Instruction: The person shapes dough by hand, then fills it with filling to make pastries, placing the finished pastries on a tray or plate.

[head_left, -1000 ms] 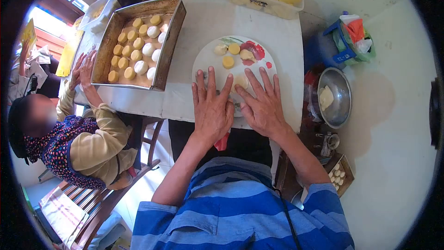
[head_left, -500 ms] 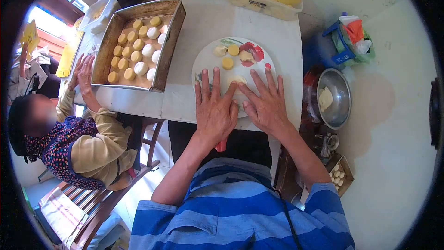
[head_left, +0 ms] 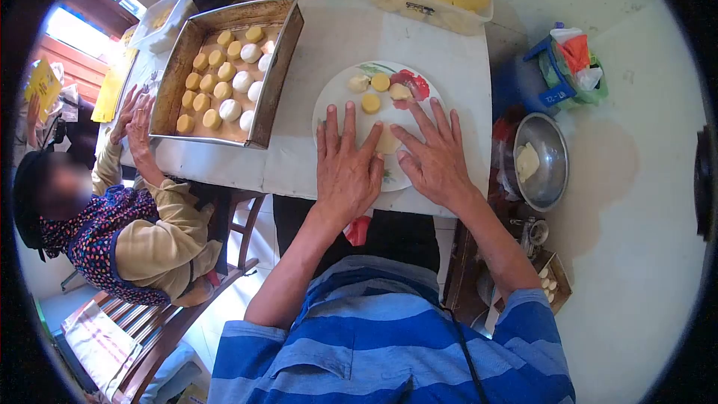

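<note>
- Left hand (head_left: pixel 346 168) flat and spread on the floral plate (head_left: pixel 329 97), fingers apart, gripping nothing.
- Right hand (head_left: pixel 437 161) likewise flat and splayed beside it, index finger touching the pale dough piece (head_left: pixel 387 141) that lies on the plate between the two hands.
- Best kept light here — palms level, pressure through the fingertips only, so the soft piece holds its shape rather than smearing onto the plate.
- Worth steadying the plate with the left hand, since it sits near the front edge of the table (head_left: pixel 419 37).
- Other pieces (head_left: pixel 372 102) at the far side of the plate — best left clear of the fingers.
- Baking tray (head_left: pixel 280 75) with rows of yellow and white rounds to the left; another person's hands (head_left: pixel 133 116) at its far side, apart from this work.
</note>
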{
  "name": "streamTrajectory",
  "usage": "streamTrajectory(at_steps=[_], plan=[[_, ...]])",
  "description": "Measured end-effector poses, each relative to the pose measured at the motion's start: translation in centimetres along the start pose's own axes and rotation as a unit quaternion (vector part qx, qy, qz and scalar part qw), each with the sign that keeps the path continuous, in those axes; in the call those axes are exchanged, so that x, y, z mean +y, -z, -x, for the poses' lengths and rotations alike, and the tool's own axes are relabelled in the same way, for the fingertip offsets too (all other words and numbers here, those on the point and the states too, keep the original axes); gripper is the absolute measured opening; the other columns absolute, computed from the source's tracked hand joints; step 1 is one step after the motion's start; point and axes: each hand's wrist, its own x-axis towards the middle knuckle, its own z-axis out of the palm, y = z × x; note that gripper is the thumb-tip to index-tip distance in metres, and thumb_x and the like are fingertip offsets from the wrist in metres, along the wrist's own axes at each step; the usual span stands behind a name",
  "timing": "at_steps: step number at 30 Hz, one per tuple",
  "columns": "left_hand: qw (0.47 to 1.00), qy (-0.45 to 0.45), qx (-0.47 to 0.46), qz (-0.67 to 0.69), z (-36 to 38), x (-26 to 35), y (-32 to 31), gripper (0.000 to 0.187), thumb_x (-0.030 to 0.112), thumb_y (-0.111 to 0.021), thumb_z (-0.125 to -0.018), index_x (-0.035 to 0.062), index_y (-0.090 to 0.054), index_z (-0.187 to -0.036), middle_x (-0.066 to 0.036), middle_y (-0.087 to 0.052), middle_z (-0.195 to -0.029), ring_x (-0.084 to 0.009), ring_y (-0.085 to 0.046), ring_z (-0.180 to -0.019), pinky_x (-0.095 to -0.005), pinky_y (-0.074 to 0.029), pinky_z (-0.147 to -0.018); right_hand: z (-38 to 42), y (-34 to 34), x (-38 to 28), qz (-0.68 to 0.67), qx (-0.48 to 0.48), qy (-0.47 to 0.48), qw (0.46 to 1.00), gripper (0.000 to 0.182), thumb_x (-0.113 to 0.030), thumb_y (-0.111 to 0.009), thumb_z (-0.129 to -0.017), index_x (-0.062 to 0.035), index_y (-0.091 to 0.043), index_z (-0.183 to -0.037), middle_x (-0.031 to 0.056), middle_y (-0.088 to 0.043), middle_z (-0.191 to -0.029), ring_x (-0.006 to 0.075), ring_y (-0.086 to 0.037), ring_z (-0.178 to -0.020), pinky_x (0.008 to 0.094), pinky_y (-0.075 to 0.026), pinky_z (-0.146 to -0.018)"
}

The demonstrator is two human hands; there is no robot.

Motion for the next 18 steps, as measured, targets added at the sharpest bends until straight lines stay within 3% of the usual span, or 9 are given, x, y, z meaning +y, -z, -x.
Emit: streamTrajectory(at_steps=[5,8,10,18], plan=[[0.999,0.026,0.014,0.013,0.4,0.3,0.2,0.055,0.022,-0.059,-0.097,0.0135,-0.055,-0.152,-0.028,-0.023,-0.169,-0.0536,-0.011,-0.157,-0.0677,-0.016,-0.124,0.1,-0.1,-0.2,0.001,0.012,0.011,1.000,0.045,-0.032,-0.060,-0.099,-0.0200,-0.067,-0.142,0.0115,-0.031,-0.170,0.0444,-0.021,-0.157,0.0673,-0.010,-0.126],[1.000,0.015,0.001,0.009,0.4,0.7,0.2,0.055,0.023,-0.058,-0.098,0.0124,-0.055,-0.152,-0.028,-0.024,-0.168,-0.0535,-0.012,-0.157,-0.0675,-0.016,-0.125,0.1,-0.6,0.1,0.006,0.017,0.011,1.000,0.044,-0.031,-0.062,-0.097,-0.0182,-0.069,-0.139,0.0121,-0.033,-0.169,0.0441,-0.021,-0.157,0.0679,-0.010,-0.126],[0.999,0.013,-0.048,-0.012,0.6,0.8,0.2,0.053,0.027,-0.055,-0.103,0.0174,-0.053,-0.155,-0.026,-0.021,-0.171,-0.0515,-0.011,-0.158,-0.0662,-0.014,-0.125,0.2,-0.5,0.3,0.012,0.022,0.007,1.000,0.044,-0.031,-0.063,-0.095,-0.0169,-0.071,-0.136,0.0127,-0.035,-0.168,0.0442,-0.021,-0.157,0.0687,-0.010,-0.126],[0.999,-0.010,-0.043,0.019,1.4,1.8,0.2,0.049,0.030,-0.053,-0.105,0.0182,-0.056,-0.152,-0.025,-0.021,-0.171,-0.0509,-0.012,-0.159,-0.0661,-0.013,-0.125,1.3,0.6,0.0,-0.005,0.033,0.027,0.999,0.039,-0.028,-0.065,-0.093,-0.0160,-0.074,-0.129,0.0120,-0.037,-0.167,0.0419,-0.022,-0.158,0.0683,-0.010,-0.126]])
